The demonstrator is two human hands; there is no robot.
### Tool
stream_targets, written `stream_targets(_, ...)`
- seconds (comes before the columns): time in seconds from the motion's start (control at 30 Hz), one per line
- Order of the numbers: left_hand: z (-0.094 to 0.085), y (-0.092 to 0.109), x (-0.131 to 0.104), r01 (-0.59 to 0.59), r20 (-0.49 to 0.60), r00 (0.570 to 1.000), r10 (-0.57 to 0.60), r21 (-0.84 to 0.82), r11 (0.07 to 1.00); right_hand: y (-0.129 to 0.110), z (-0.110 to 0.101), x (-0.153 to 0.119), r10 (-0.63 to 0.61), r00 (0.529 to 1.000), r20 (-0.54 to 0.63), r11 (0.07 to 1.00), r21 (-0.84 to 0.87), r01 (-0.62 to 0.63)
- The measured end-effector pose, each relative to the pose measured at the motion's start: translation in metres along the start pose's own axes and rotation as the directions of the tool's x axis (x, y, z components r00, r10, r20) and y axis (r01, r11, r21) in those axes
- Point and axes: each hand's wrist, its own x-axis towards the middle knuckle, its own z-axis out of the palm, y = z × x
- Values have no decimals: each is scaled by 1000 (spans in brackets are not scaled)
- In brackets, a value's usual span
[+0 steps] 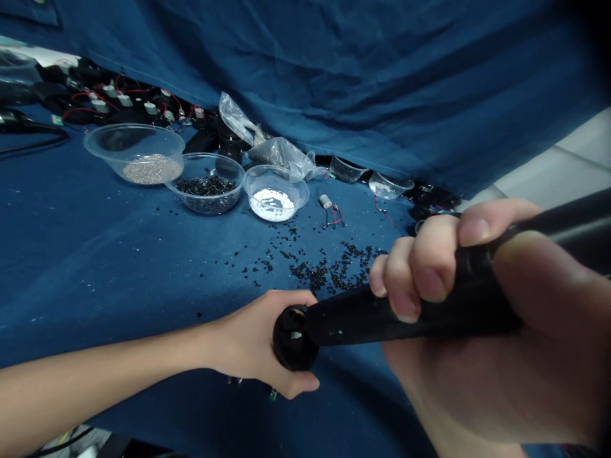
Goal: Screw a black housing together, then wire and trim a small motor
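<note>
My left hand is wrapped round a hollow black round housing, its open end facing me with a small whitish part inside. My right hand grips a thick black tapered tool that looks like an electric screwdriver. The tool's narrow end meets the housing's rim at the right; whether it reaches inside is hidden. Tiny black pieces, perhaps screws, lie scattered on the blue cloth beyond my hands. A small motor with red and black wires rests farther back.
Three clear plastic bowls stand behind: one with silvery small parts, one with black parts, one with white paste. Behind them lie clear plastic bags and several wired motors. A blue curtain hangs at the back.
</note>
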Motion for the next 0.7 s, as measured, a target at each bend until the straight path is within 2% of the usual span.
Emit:
stream_targets(0.47,1,-9,1,-77,-23,997,78,16,997,-1,6,2,21,999,-47,1000,-15,-21)
stream_targets(0.7,2,-10,-3,14,80,997,-5,-111,994,0,3,3,38,998,-51,999,-1,-38)
